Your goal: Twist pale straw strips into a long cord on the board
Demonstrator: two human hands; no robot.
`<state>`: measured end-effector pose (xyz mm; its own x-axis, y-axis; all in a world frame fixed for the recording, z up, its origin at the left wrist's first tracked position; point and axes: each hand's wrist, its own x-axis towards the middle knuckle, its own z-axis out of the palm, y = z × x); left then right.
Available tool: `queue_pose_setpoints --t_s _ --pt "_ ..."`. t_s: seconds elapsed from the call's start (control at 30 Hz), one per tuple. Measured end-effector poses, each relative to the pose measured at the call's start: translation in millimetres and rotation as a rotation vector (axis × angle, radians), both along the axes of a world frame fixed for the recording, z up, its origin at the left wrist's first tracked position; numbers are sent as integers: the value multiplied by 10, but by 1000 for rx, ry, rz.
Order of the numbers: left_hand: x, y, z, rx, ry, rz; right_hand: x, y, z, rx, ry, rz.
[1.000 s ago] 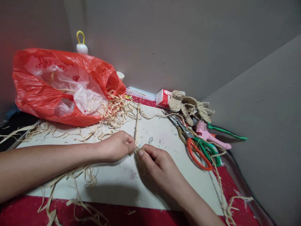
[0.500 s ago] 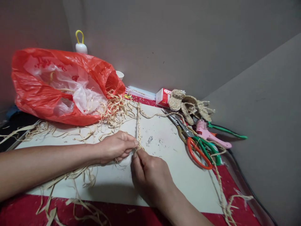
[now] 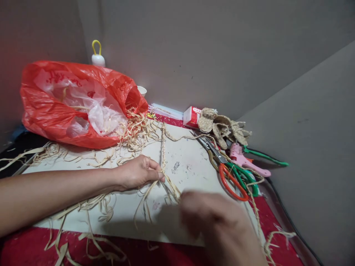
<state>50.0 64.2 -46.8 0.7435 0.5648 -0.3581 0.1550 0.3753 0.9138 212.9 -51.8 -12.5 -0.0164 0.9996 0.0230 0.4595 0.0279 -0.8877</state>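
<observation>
My left hand (image 3: 140, 172) pinches a thin straw braid (image 3: 163, 147) at its near end, over the white board (image 3: 191, 229). The braid runs away from me to the far side of the board. Loose pale strands (image 3: 172, 187) fan out below my left fingertips. To the right, my right hand (image 3: 213, 218) is smeared by motion beside the ends of these strands; its fingers cannot be made out, nor whether they hold a strand.
A red plastic bag (image 3: 69, 125) spills straw at the left. On the right lie orange-handled scissors (image 3: 234, 183), a pink glue gun (image 3: 245, 160), green-handled tools and woven straw pieces (image 3: 206, 120). Loose straw (image 3: 94, 240) hangs over the red cloth (image 3: 24, 247).
My right hand has moved off the braid, towards the right and nearer to me. The strands below my left hand now show spread apart. My left hand keeps its pinch.
</observation>
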Motion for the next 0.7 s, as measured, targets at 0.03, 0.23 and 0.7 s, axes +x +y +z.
queue_pose_setpoints --t_s 0.03,0.23,0.7 --pt "-1 2 -4 1 -6 -2 48 108 22 51 1 -111" --pt "3 1 38 5 -51 -23 24 589 -203 -246 179 9" --pt "-67 87 -16 455 139 -177 0 644 -385 -589 535 98"
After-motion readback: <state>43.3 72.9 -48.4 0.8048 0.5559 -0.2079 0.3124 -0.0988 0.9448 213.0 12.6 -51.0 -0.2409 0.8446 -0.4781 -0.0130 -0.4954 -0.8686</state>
